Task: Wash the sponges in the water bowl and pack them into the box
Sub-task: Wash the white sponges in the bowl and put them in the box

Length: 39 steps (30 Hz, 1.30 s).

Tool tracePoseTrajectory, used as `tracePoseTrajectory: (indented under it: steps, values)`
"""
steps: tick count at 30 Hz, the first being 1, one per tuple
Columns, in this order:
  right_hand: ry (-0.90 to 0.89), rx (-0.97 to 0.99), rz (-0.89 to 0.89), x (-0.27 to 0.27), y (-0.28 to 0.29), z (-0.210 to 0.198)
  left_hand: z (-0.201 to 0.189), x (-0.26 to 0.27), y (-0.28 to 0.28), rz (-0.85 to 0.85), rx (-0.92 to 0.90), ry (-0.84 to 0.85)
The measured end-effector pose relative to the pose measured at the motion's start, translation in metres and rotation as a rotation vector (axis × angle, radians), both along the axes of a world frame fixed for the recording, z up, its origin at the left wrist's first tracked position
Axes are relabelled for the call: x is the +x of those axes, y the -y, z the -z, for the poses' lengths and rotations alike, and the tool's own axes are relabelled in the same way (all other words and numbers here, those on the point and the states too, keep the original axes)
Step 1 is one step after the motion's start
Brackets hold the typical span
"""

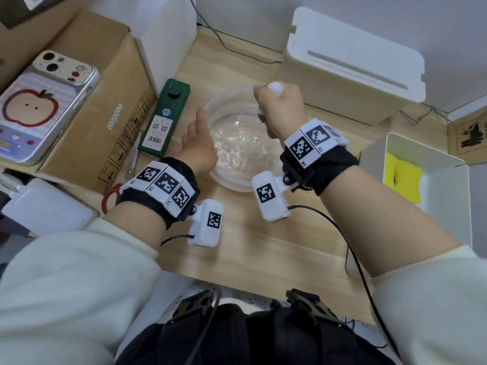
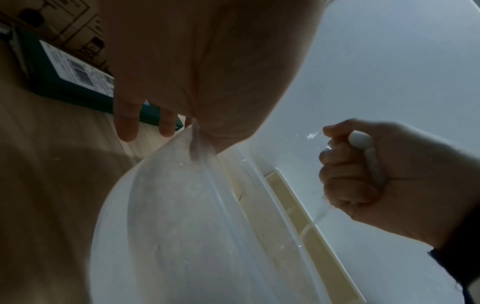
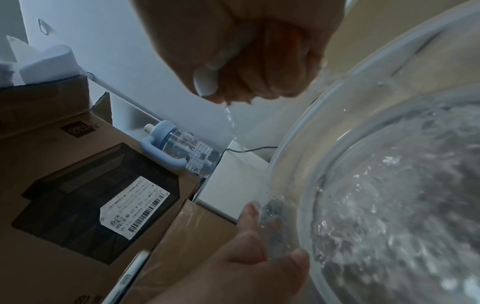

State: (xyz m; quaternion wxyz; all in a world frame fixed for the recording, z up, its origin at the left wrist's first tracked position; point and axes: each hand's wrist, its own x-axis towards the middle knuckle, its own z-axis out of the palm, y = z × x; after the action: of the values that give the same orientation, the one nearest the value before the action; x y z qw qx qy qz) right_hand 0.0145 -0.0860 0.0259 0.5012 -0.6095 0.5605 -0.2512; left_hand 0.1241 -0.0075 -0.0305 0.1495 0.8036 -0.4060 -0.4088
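Right hand (image 1: 279,106) fists white sponge (image 1: 275,88) over water bowl (image 1: 224,177) so squeeze-out drains back in; left hand (image 1: 199,151), fingers relaxed, steadies rim.

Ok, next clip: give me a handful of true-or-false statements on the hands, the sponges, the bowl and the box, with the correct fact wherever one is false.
1. The right hand squeezes a white sponge in its fist. True.
2. Water drips from that fist. True.
3. The left hand holds a yellow sponge. False: it holds nothing and touches the rim of the water bowl.
4. The white box is empty. False: a yellow sponge already lies in it.
5. The water in the bowl is still. False: its surface is rippled and splashing.
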Motion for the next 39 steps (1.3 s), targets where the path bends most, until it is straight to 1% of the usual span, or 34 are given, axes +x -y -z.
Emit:
tracePoseTrajectory:
  steps: [4, 14, 17, 24, 29, 36, 39]
  values:
    - [0.014, 0.016, 0.013, -0.002, 0.001, 0.003, -0.001, 0.0, 0.0, 0.007, 0.006, 0.007]
    - [0.003, 0.211, -0.158, -0.014, 0.0, 0.018, -0.002, 0.0, -0.001, 0.006, 0.011, 0.003]
    - [0.012, 0.2, -0.117, -0.016, -0.003, 0.022, -0.003, 0.0, -0.001, 0.008, 0.015, 0.004]
    - [0.005, 0.166, 0.096, -0.008, -0.002, 0.023, -0.004, 0.0, -0.001, 0.005, 0.015, -0.005]
    - [0.13, 0.217, 0.21, -0.001, 0.004, 0.023, -0.005, 0.0, -0.002, 0.005, 0.022, -0.021]
    - [0.164, 0.155, 0.231, 0.001, 0.001, 0.025, -0.006, 0.0, -0.001, 0.001, 0.018, -0.02]
    - [0.134, 0.14, 0.209, 0.002, -0.001, 0.026, -0.006, -0.001, -0.002, -0.001, 0.019, -0.026]
